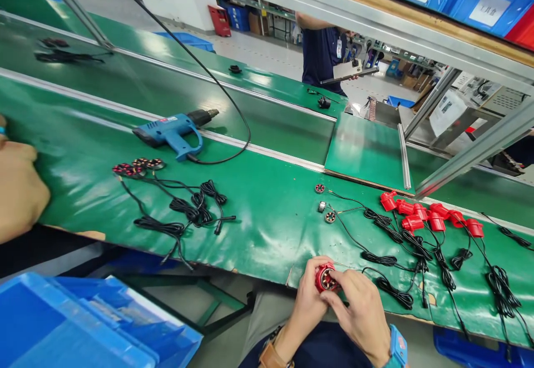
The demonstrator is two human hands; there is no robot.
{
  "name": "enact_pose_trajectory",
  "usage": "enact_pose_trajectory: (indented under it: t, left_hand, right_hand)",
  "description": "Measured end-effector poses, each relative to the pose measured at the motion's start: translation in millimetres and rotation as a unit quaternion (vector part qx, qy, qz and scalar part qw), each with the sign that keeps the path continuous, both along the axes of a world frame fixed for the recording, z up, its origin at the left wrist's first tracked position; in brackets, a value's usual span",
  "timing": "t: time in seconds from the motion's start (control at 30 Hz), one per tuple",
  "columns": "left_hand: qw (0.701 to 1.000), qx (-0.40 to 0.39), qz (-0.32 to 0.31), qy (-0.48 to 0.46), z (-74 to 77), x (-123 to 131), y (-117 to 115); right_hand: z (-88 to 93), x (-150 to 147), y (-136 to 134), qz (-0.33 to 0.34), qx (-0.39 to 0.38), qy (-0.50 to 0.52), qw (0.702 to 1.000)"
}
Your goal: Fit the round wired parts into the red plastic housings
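Note:
My left hand point(307, 296) is closed around a red plastic housing point(319, 286) in front of my body, near the table's front edge. A round motor stator point(329, 280) with copper windings sits in the housing's mouth, facing up. My right hand point(362, 308) pinches the stator's rim with thumb and fingers. Just beyond my hands, small stators point(330, 217) with black cables lie on the green table. To the right are several red housings point(413, 223) with bundled black cables point(446, 268) attached.
A blue heat gun point(175, 133) lies at the left, its cord looping back. Closer in are more stators point(139, 167) with coiled cables point(192, 212). Another person's hand point(19, 184) is at the far left. A blue bin point(75, 323) stands below the table. Metal posts point(479, 140) rise on the right.

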State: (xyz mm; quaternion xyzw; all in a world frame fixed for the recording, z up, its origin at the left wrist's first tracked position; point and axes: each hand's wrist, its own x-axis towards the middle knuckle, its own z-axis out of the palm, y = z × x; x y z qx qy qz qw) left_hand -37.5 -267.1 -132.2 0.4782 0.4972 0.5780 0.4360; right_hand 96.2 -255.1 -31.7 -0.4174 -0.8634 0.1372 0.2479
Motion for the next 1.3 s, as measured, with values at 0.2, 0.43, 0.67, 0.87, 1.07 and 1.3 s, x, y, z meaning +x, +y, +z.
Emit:
enact_pose_trajectory:
  t: [0.2, 0.43, 0.67, 0.87, 1.07, 1.3]
  left_hand:
    - [0.999, 0.036, -0.012, -0.011, 7.5, 0.2, 0.4]
    - [0.999, 0.031, -0.031, -0.022, 9.6, 1.9, -2.9]
    - [0.993, -0.002, -0.092, -0.069, 21.0, 3.8, -0.5]
    - [0.995, 0.008, -0.083, -0.046, 28.8, 5.6, -0.5]
    - [0.997, 0.054, -0.055, -0.006, 32.0, 7.3, -0.9]
    - [0.996, 0.059, -0.073, -0.001, 27.7, 4.6, -1.8]
  right_hand:
    - [5.7, 2.5, 0.4, 0.045, 0.038, -0.02, 0.998]
    - [11.3, 8.6, 1.1, 0.07, 0.034, -0.048, 0.996]
    - [29.3, 24.8, 16.4, 0.125, -0.007, -0.003, 0.992]
    - [33.6, 19.3, 3.8, 0.08, 0.035, -0.049, 0.995]
    - [17.1, 8.1, -16.7, 0.009, 0.083, -0.038, 0.996]
    - [29.4, 13.0, -8.0, 0.044, -0.003, -0.08, 0.996]
